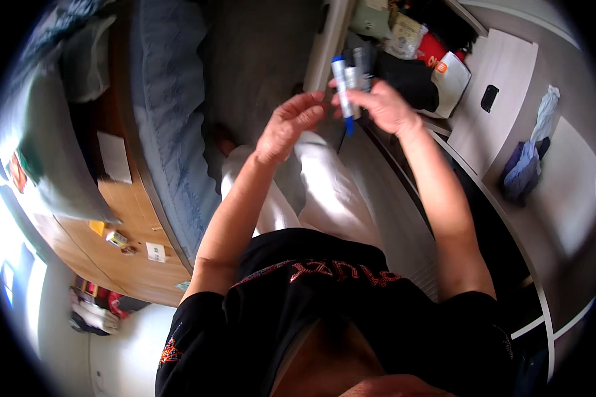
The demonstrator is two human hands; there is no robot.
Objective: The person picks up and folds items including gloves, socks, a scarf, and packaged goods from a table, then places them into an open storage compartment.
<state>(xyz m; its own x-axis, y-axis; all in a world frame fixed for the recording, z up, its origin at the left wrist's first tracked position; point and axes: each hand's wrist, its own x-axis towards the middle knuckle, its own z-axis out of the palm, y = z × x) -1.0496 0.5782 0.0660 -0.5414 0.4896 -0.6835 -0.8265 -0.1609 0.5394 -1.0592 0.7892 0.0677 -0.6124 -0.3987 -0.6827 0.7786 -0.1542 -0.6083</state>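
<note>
My right hand (385,106) holds several pens or markers upright together. In front is a white marker with blue ends (343,92); behind it are a whitish one and a dark grey one (362,67), both blurred. To the left, my left hand (295,124) is raised with its fingers curled and thumb near the fingertips. It appears to hold nothing and is apart from the markers. Beyond my right hand, a drawer (323,54) or open compartment holds a black cloth item (405,82), a white pouch with an orange mark (449,82) and a clear packet (405,37).
At left stands a bed with a blue ruffled cover (166,114) and a wooden surface (134,203) bearing papers and small boxes. A pale cabinet panel with a black handle (490,98) is at right, near hanging cloths (524,164). Grey floor (258,59) shows ahead.
</note>
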